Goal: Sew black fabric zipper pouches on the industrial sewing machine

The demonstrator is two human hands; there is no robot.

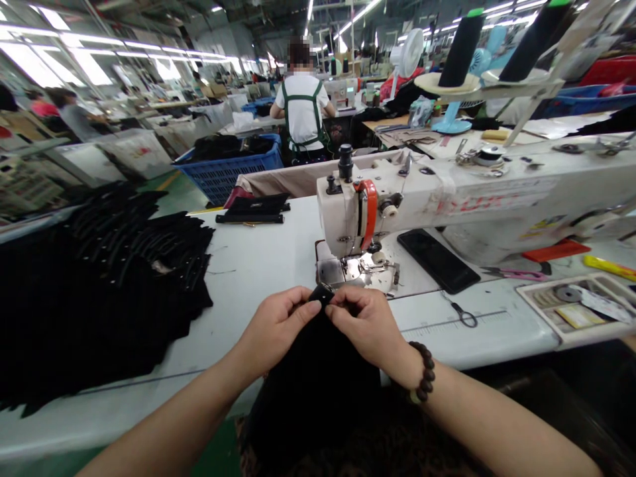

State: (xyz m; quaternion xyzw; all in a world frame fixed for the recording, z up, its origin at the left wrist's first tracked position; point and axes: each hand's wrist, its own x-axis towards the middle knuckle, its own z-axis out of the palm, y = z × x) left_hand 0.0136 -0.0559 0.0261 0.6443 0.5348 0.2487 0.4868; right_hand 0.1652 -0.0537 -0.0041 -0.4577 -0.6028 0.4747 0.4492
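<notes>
A piece of black fabric (322,371) hangs from both hands over the front edge of the sewing table into my lap. My left hand (278,324) pinches its top edge between thumb and fingers. Close beside it, my right hand (365,321), below a dark bead bracelet, pinches the same edge. A small light dot shows on the fabric between the fingertips. Just beyond the hands is the metal plate and presser foot (365,268) of a white sewing machine (342,215); the fabric is held in front of it.
At left lies a big pile of black pieces (134,265). Folded black pieces (253,209) lie behind. On the right are a phone (437,260), small snips (464,315), pink-handled scissors (517,273) and a tray (551,311). A person (302,106) sits ahead near a blue basket (233,169).
</notes>
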